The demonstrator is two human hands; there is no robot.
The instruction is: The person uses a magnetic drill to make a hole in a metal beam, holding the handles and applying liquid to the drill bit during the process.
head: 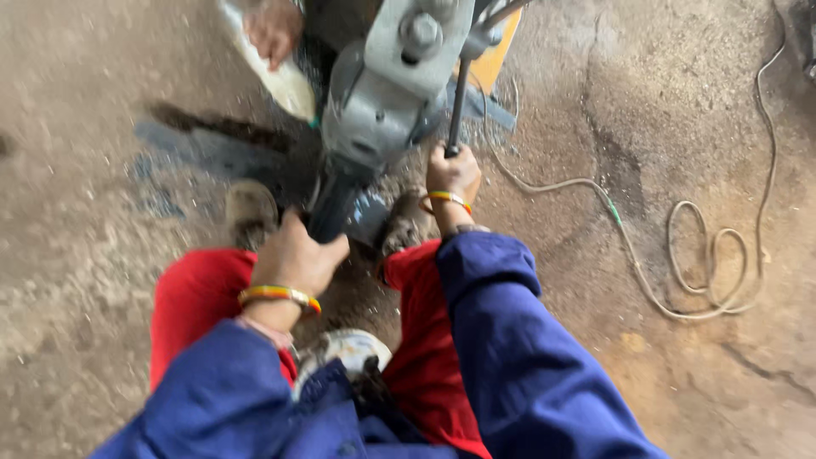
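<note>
The machine (382,102) was a big grey metal thing that sat on the dirt floor (102,255), right in front of the person's knees. Its long way ran from the top of the picture down toward the person, tilted a bit to the left at the bottom.

Going from the left, the left hand (293,255) was wrapped tight around the dark handle (333,208) at the low end of the machine. The fingers were curled shut on it. This hand was the one closer to the person's body.

In the middle, a thin dark rod (457,106) stood nearly straight up beside the machine. The right hand (452,174) was clenched around the bottom of that rod, a little farther out than the left hand. So both hands held the machine, one on each side, and the grey body lay just beyond the fingers.

Up at the top left, another person's hand (272,32) touched something pale; the picture was blurry, so it may have been a bag.

To the right, a cord (705,263) lay in loops on the floor, well apart from the hands.
</note>
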